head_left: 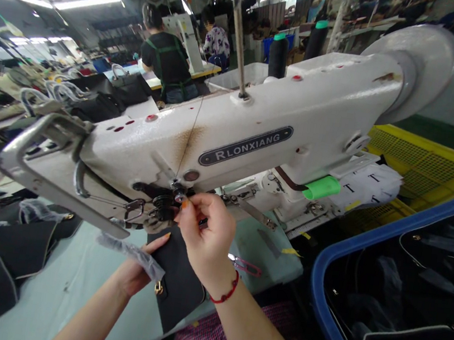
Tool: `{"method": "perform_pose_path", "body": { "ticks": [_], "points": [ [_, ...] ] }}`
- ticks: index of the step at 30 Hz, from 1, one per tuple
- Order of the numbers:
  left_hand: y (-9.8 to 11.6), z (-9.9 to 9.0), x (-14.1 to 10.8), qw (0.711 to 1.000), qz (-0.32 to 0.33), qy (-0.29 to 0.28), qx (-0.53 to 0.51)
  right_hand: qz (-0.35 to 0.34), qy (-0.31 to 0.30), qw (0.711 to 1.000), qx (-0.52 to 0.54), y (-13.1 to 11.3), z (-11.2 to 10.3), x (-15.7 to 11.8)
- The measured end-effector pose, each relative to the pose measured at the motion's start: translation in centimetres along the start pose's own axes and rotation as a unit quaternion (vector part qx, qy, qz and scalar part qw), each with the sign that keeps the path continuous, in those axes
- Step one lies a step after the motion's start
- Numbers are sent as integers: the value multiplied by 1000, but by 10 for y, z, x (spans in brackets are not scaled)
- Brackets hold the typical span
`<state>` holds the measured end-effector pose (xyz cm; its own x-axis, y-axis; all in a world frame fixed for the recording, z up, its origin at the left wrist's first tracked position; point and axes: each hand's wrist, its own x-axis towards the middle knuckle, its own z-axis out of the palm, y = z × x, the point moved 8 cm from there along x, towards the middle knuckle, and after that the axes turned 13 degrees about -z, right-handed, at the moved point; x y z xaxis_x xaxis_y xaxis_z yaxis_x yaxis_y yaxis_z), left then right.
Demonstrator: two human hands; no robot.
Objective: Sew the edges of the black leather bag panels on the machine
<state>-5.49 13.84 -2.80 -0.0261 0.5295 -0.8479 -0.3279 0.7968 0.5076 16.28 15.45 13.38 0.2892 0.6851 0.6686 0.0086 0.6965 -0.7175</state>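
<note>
A white sewing machine (254, 123) fills the middle of the view. At its head, my right hand (211, 235) has its fingertips closed on the thread tension knob (180, 194); a thin thread runs down to that spot. Below, my left hand (139, 270) holds the left edge of a black bag piece (180, 287), which bears a gold metal clasp (158, 288). A strip of clear plastic wrap (135, 253) lies across that hand. Part of the piece is hidden under the machine head and my right wrist.
Pink-handled thread snips (247, 266) lie on the pale table (279, 250). At right stands a blue tub (324, 262) of black bag pieces, with a yellow crate (435, 160) behind. More black pieces (2, 234) lie left. A co-worker (165, 54) sits beyond the machine.
</note>
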Motion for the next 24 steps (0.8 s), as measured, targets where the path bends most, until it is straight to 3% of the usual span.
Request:
{"method": "perform_pose_path", "body": {
  "ticks": [9,16,20,24],
  "points": [
    [-4,-9,15,1000,-16,-19,-7,30,19,998,58,9,-3,-5],
    [-7,-4,14,999,-28,-25,-20,64,80,988,115,12,-31,-11],
    [-8,-3,16,998,-27,-39,-38,4,93,993,66,-12,-55,7],
    [-10,-3,23,996,-29,-64,-52,-165,104,979,-67,-64,-94,62]
  ]
}}
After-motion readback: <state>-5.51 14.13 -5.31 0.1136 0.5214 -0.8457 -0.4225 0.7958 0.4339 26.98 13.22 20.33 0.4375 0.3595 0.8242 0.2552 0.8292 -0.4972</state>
